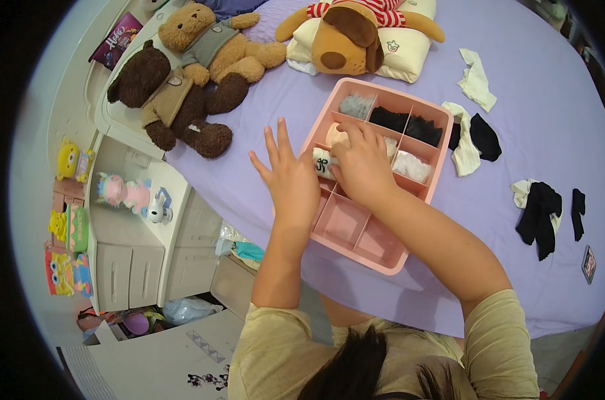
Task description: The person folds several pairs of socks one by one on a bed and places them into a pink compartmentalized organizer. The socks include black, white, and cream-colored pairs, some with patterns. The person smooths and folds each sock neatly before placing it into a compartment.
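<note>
A pink divided box lies on the bed with rolled socks in its compartments. My left hand is at the box's left edge, fingers spread and its thumb side next to a rolled white sock with a black pattern. My right hand reaches over the middle row, fingers bent, thumb and index against that white sock. Partly under its fingers sits a peach sock. Another white sock fills the compartment to the right. Along the far row are a grey sock and black socks.
Loose white socks and black socks lie on the purple sheet at right, near a small card-like object. Plush bears and a plush dog rest beyond the box. A white shelf unit stands left.
</note>
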Demonstrator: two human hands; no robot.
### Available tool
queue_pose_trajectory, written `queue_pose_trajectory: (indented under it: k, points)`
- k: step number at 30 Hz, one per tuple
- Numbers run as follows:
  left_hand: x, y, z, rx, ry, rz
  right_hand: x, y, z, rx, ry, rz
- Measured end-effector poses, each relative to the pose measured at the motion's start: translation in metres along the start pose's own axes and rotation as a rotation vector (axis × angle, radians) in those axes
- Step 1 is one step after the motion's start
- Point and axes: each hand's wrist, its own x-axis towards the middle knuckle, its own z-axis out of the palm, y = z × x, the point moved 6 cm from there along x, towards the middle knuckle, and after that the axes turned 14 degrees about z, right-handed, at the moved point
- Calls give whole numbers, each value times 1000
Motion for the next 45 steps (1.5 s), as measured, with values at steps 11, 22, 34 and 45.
queue_pose_trajectory:
  k: [11, 22, 34, 45]
  points:
    - [3, -3, 3, 20, 30, -10, -10, -4, 7, -105, 15, -65]
    - [3, -5, 7, 16, 13, -20, -11, -3, -4, -191, -8, -40]
    - [2, -11, -7, -149, 428, -55, 2, 11, -37, 297, 353, -44]
    - [-33, 86, -112, -222, 816, 359, -104, 90, -163, 599, 18, 78]
